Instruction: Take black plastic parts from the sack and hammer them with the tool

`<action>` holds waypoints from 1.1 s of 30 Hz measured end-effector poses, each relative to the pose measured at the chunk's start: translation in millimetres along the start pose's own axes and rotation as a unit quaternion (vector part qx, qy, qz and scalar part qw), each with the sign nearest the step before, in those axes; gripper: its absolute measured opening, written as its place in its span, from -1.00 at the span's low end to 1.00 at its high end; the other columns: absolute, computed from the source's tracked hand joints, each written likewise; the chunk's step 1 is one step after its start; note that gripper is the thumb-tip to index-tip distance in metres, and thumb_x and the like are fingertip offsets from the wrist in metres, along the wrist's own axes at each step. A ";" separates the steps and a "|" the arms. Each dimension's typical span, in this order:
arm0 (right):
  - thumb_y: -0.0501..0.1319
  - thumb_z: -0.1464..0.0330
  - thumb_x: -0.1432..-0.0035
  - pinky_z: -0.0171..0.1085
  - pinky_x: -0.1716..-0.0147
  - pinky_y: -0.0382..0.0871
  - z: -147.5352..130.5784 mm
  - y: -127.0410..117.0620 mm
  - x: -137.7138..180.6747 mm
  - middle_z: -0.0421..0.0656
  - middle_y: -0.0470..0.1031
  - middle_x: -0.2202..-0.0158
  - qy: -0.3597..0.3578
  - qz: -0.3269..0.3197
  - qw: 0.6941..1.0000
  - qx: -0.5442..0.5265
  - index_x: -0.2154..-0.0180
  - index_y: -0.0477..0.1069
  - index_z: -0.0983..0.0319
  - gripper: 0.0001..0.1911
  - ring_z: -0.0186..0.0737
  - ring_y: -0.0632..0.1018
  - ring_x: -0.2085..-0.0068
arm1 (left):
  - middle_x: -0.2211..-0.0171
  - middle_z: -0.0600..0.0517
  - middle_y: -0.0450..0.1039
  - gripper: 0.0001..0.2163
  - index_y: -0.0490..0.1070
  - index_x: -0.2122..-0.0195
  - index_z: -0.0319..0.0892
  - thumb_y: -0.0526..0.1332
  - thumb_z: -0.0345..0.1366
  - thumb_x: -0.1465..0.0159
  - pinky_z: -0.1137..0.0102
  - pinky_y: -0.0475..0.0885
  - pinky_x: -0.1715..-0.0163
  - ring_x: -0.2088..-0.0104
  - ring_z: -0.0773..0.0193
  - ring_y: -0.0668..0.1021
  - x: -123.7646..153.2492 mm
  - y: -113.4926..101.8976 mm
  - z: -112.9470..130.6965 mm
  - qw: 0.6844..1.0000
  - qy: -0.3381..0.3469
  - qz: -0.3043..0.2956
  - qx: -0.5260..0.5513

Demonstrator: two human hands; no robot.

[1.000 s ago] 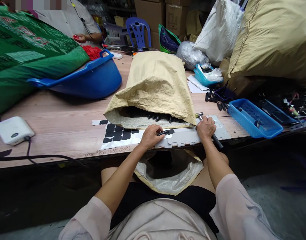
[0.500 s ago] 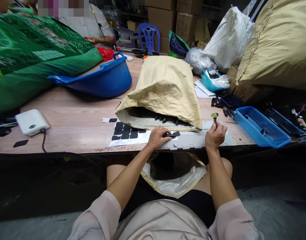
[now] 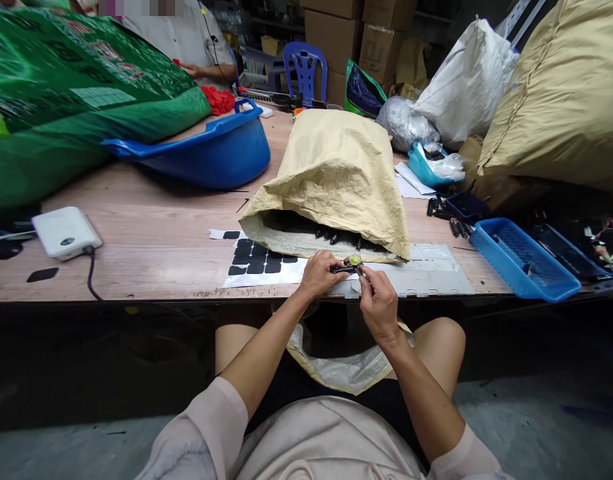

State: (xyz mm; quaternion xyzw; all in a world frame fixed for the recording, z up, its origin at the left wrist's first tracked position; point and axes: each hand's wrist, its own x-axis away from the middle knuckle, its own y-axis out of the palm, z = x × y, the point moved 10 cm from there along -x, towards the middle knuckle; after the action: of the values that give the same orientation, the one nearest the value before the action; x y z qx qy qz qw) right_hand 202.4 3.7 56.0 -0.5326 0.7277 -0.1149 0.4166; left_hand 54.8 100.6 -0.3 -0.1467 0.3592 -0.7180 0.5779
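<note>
My left hand [image 3: 320, 273] pinches a slim black pen-like piece [image 3: 340, 269] above the table's front edge. In my right hand [image 3: 379, 300] is a small tool with a round yellow-green head [image 3: 355, 260], brought up against the black piece; its exact kind I cannot make out. Just behind both hands lies a tan woven sack [image 3: 343, 160], its mouth facing me with several black pieces inside. Left of my left hand is a white sheet of black rounded-square stickers [image 3: 256, 257]. Over my lap a second sack [image 3: 353, 375] hangs open.
A blue basin [image 3: 211, 150] and a green sack [image 3: 86, 100] stand at the left, near a white box with a cable [image 3: 66, 233]. To the right are a blue basket [image 3: 523, 260] and loose black pieces [image 3: 456, 227]. Another person's hand [image 3: 193, 69] shows at the back.
My right hand has moved left with the round-headed tool, from beyond the grey strip to the black piece. My left hand stays nearly in place. The view has shifted slightly.
</note>
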 end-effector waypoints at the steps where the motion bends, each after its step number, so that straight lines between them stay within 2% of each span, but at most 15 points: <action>1: 0.06 0.30 -0.48 -0.21 0.02 0.49 -1.2 -0.1 0.7 -0.04 0.61 0.10 -0.003 0.002 1.000 0.004 -0.09 0.57 0.16 -0.64 -0.15 0.60 0.07 | 0.31 0.02 0.50 -0.87 0.67 0.25 -0.05 0.47 -0.18 -0.20 0.22 0.43 0.05 0.13 0.11 0.51 0.0 0.4 -0.2 1.000 0.001 -0.002 0.001; 7: 0.04 0.34 -0.47 -0.25 0.08 0.50 0.8 8.2 1.6 -0.09 0.58 0.18 -0.001 -0.040 0.998 0.053 -0.09 0.59 0.12 -0.63 -0.16 0.59 0.15 | 0.31 0.04 0.50 -0.90 0.69 0.27 -0.02 0.47 -0.22 -0.19 0.22 0.44 0.05 0.14 0.12 0.50 -0.4 0.3 -0.5 1.000 -0.002 -0.004 0.005; 12: 0.03 0.31 -0.50 -0.24 -0.01 0.49 -1.1 -7.0 -1.0 -0.05 0.59 0.10 -0.013 0.007 0.999 0.038 -0.12 0.56 0.14 -0.62 -0.16 0.60 0.05 | 0.31 0.02 0.50 -0.87 0.70 0.25 -0.05 0.49 -0.23 -0.17 0.21 0.44 0.04 0.12 0.09 0.51 -1.1 1.3 -1.4 1.000 -0.011 -0.010 0.006; 17: 0.03 0.31 -0.47 -0.22 0.02 0.50 10.1 -4.2 1.0 -0.08 0.60 0.15 0.013 -0.017 0.998 0.059 -0.08 0.58 0.13 -0.63 -0.15 0.61 0.10 | 0.32 0.03 0.50 -0.88 0.69 0.27 -0.04 0.49 -0.22 -0.16 0.20 0.44 0.03 0.12 0.09 0.51 -1.1 0.5 -1.7 1.000 -0.015 -0.003 0.007; 20: 0.04 0.28 -0.48 -0.20 -0.02 0.47 16.3 -25.2 -11.1 -0.04 0.60 0.09 0.013 0.023 0.998 0.051 -0.09 0.57 0.16 -0.63 -0.13 0.59 0.05 | 0.30 0.02 0.51 -0.88 0.68 0.27 -0.06 0.48 -0.23 -0.16 0.20 0.44 0.03 0.11 0.09 0.51 -0.6 0.2 0.6 1.000 -0.010 -0.009 0.005; 22: 0.03 0.27 -0.47 -0.18 -0.05 0.44 29.4 -50.1 -26.9 0.00 0.58 0.06 0.033 0.072 0.993 0.084 -0.12 0.55 0.20 -0.60 -0.10 0.57 0.02 | 0.29 0.01 0.51 -0.88 0.67 0.27 -0.08 0.47 -0.24 -0.17 0.20 0.44 0.02 0.11 0.08 0.51 -0.2 -0.1 2.4 1.000 -0.010 -0.014 -0.002; 24: 0.04 0.29 -0.45 -0.16 -0.03 0.42 54.6 -75.2 -45.6 0.03 0.55 0.06 0.089 0.110 0.979 0.146 -0.17 0.53 0.22 -0.58 -0.08 0.55 0.03 | 0.29 0.00 0.51 -0.87 0.65 0.27 -0.09 0.47 -0.25 -0.16 0.19 0.43 0.02 0.11 0.06 0.51 0.0 -1.1 5.0 1.000 -0.009 -0.017 -0.015; 27: 0.09 0.36 -0.40 -0.17 0.04 0.37 102.6 -99.0 -69.7 0.01 0.53 0.05 0.193 0.114 0.947 0.230 -0.17 0.54 0.19 -0.59 -0.06 0.52 0.02 | 0.26 0.00 0.50 -0.84 0.62 0.29 -0.10 0.49 -0.21 -0.14 0.18 0.42 0.04 0.10 0.05 0.50 0.2 -1.1 9.9 0.999 -0.005 -0.023 -0.038; 30: 0.14 0.38 -0.37 -0.22 0.17 0.32 144.9 -96.7 -80.9 -0.01 0.50 0.02 0.275 0.050 0.916 0.287 -0.13 0.58 0.16 -0.62 -0.12 0.51 0.12 | 0.25 0.00 0.50 -0.80 0.60 0.28 -0.09 0.50 -0.15 -0.15 0.20 0.40 0.06 0.09 0.04 0.50 0.6 -0.1 12.2 0.998 -0.004 -0.028 -0.053; 33: 0.16 0.37 -0.39 -0.25 0.22 0.27 161.4 -80.3 -84.4 -0.03 0.47 0.03 0.275 -0.002 0.904 0.328 -0.14 0.59 0.10 -0.63 -0.16 0.49 0.14 | 0.25 0.00 0.49 -0.83 0.60 0.27 -0.09 0.46 -0.16 -0.20 0.21 0.39 0.06 0.09 0.05 0.50 1.3 1.1 10.5 0.998 -0.004 -0.026 -0.058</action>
State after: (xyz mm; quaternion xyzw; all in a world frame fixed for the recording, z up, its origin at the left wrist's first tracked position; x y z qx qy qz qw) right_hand 381.8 89.2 44.8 -0.3147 0.7336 -0.4898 0.3506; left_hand 61.8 95.6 6.0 -0.1928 0.3938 -0.7101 0.5508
